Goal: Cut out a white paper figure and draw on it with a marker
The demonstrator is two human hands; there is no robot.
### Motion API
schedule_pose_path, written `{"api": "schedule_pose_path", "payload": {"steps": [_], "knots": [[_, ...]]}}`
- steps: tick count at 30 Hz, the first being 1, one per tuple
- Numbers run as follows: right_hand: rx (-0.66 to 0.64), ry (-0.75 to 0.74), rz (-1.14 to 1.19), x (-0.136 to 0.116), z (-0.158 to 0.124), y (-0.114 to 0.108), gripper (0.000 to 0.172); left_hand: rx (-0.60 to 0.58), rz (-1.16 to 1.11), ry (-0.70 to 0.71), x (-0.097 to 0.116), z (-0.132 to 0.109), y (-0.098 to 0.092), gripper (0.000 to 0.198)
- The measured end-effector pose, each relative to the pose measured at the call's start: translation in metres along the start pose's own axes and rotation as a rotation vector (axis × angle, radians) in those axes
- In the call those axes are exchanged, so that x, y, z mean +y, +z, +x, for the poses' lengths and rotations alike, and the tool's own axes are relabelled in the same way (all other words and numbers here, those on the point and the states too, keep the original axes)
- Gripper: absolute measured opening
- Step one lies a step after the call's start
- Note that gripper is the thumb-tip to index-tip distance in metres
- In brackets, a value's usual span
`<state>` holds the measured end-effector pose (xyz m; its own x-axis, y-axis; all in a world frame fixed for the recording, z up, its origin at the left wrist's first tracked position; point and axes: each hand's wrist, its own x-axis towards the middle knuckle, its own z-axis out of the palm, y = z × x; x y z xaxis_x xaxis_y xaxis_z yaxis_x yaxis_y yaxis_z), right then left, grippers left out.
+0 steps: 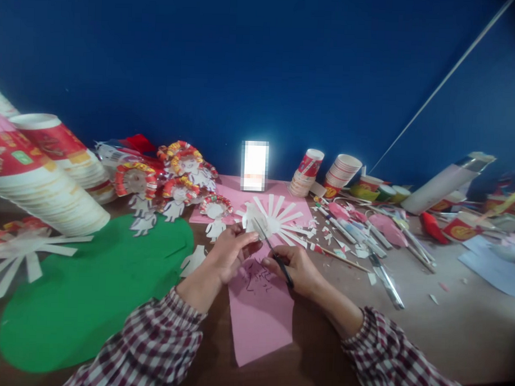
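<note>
My left hand (230,254) pinches a small white paper cut-out (251,216) above a pink sheet (261,317). My right hand (299,267) is closed around black-handled scissors (272,251), whose blades point up and left and meet the cut-out's edge. Just behind the hands lies a paper cup cut into white radiating strips (282,219). Both sleeves are checked red and white.
A green paper oval (89,300) lies at left with stacked paper cups (51,174) lying on their side behind it. Finished red-and-white paper figures (177,179) sit at the back. More cup stacks (326,173), pens, scraps and a white tube (443,182) crowd the right.
</note>
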<state>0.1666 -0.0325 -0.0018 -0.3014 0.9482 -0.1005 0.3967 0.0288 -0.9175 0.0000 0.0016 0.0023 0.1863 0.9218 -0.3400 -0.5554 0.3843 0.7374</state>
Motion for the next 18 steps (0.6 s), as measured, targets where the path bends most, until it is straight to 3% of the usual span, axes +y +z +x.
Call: {"api": "schedule_pose_path", "payload": {"steps": [6, 18], "knots": [[0.003, 0.01, 0.015, -0.0003, 0.0006, -0.0003, 0.038, 0.039, 0.017, -0.014, 0.0055, -0.0017, -0.0022, 0.016], [-0.001, -0.014, -0.033, 0.0019, 0.0, -0.0011, 0.037, 0.066, 0.108, 0.068, 0.0056, 0.0, -0.0011, 0.027]]}}
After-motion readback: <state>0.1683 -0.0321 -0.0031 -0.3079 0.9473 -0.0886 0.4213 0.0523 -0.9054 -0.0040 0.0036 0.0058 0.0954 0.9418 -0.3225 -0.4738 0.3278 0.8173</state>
